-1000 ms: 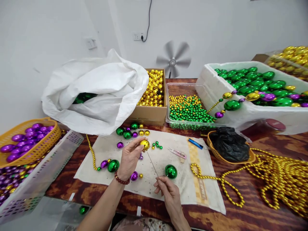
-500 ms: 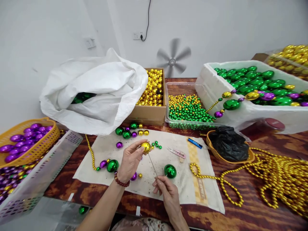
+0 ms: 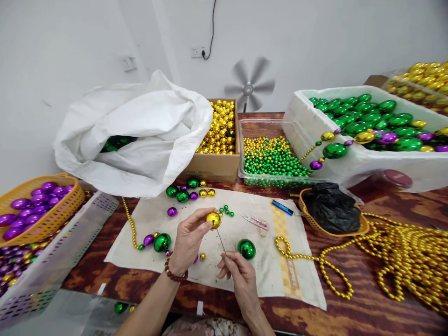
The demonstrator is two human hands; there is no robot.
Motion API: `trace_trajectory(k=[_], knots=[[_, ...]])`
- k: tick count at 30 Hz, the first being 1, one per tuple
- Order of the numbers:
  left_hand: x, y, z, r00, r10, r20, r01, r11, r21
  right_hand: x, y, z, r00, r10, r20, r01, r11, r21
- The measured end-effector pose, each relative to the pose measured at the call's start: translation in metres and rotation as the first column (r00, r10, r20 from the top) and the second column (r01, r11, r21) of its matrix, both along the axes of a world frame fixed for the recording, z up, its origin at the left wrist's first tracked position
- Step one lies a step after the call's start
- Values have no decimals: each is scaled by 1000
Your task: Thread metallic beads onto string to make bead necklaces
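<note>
My left hand [image 3: 191, 238], with a brown bead bracelet at the wrist, pinches a shiny gold ball bead [image 3: 213, 220] over the pale cloth [image 3: 238, 275]. A thin needle [image 3: 220, 240] runs from the bead's underside down to my right hand [image 3: 239, 273], whose fingertips are closed on its lower end. Whether the needle's tip sits inside the bead I cannot tell. Just right of the needle a large green ball [image 3: 246, 249] rests on the cloth. Left of my left hand lies a bead string with a green ball [image 3: 162, 242] and a purple one [image 3: 149, 240].
Pink thread snips [image 3: 257, 221] and a blue marker-like piece [image 3: 283, 207] lie on the cloth. Behind stand a box of gold balls [image 3: 219, 163], a clear bin of small beads [image 3: 280, 179] and a white foam box [image 3: 315, 163]. Gold bead strands [image 3: 413, 266] heap at right.
My right hand has moved up and slightly left, closer to the gold bead, so less of the needle shows between my hands. The view has shifted slightly.
</note>
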State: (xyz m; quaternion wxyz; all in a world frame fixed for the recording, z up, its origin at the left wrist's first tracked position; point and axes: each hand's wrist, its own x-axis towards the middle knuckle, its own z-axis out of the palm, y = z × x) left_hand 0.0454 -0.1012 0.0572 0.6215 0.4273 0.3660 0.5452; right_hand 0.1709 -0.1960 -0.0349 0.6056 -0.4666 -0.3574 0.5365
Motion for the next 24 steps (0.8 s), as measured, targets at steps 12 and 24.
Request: trace_trajectory(k=[12, 24], knots=[[-2, -2, 2, 999, -20, 38, 20, 1000, -17, -2, -6, 3, 1000, 8, -14, -8, 999, 32], [6, -4, 6, 994, 64, 90, -58, 996, -61, -2, -6, 0, 992, 9, 128, -15, 999, 46]])
